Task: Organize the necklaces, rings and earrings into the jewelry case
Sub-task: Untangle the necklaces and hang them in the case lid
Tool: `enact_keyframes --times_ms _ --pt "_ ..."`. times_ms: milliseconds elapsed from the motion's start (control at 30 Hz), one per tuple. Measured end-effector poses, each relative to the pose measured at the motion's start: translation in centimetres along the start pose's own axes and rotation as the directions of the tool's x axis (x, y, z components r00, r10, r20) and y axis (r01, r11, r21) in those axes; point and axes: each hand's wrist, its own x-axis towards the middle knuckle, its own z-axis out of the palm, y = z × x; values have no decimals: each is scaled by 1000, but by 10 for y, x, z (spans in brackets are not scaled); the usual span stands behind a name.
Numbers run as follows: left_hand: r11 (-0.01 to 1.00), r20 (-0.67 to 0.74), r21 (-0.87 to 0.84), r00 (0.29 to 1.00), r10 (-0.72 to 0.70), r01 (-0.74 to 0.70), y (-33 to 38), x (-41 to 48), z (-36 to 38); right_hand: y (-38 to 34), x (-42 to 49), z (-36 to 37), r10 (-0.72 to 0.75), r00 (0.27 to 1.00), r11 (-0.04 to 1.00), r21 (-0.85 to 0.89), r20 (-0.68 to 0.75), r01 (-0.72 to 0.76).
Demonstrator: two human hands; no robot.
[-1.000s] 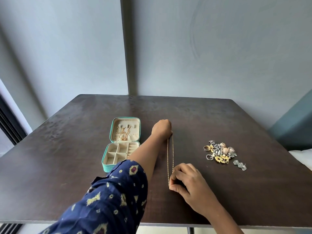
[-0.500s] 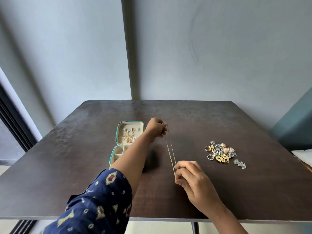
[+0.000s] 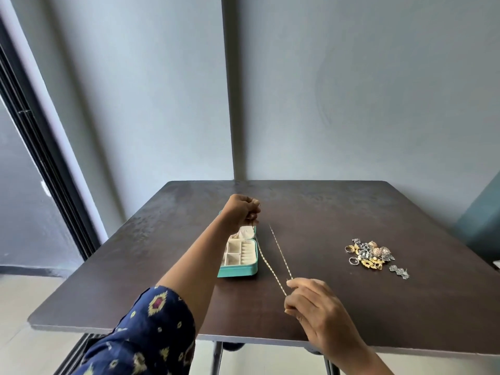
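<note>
Necklace (image 3: 272,266), a thin gold chain, being stretched above the table between both hands, its doubled strands running along a line from the near right up to the far left. Left hand (image 3: 241,209) reaching out over the open jewelry case (image 3: 238,269), fingers closed in a pinch on the far end of the chain. Right hand (image 3: 315,307) staying nearer the table's front edge, fingertips clamped on the near end, hands well apart. Long axis pointing diagonally away, skimming just past the case's right side. Case sitting toward the table's left-centre, lid partly hidden behind the left forearm, divided tray showing pale compartments. Remaining jewelry pile (image 3: 372,255), with 2 rings showing at its left, lying well apart toward the table's right edge, untouched. Judging by this, the left hand being the one already over the case, so probably leading the chain toward the lid while the right feeds slack. Risk: strands tangling or snagging on the case rim.
</note>
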Motion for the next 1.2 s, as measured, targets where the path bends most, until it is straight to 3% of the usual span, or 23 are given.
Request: enact_keyframes --times_ms 100,167,233,300,400,467,533,800,1200 --pt "997 7 -70 1000 -8 8 2 -11 -7 -13 4 -7 112 993 981 167 -43 -103" --pt "990 33 -134 999 -29 34 2 -16 -11 -22 10 -14 298 953 895 364 -58 -258" --pt "982 64 -184 997 -36 47 5 -22 -13 -31 21 -22 515 857 683 614 -21 -396" --pt "979 91 -201 996 -16 35 10 -29 -12 -36 35 -28 664 747 430 796 41 -426" --pt "977 100 -212 995 11 11 17 -41 -8 -36 54 -35 790 587 104 903 179 -416" --pt "979 111 -202 993 27 -4 21 -49 -6 -35 65 -40 788 543 -55 912 290 -406" --pt "982 130 -185 990 47 -22 24 -56 -6 -34 73 -43 779 546 -68 908 308 -414" --pt "995 183 -57 979 93 -84 25 -85 2 -28 101 -44 780 583 119 861 228 -495" --pt "997 261 -41 962 75 -67 32 -98 7 -25 106 -30 722 624 208 767 299 -608"
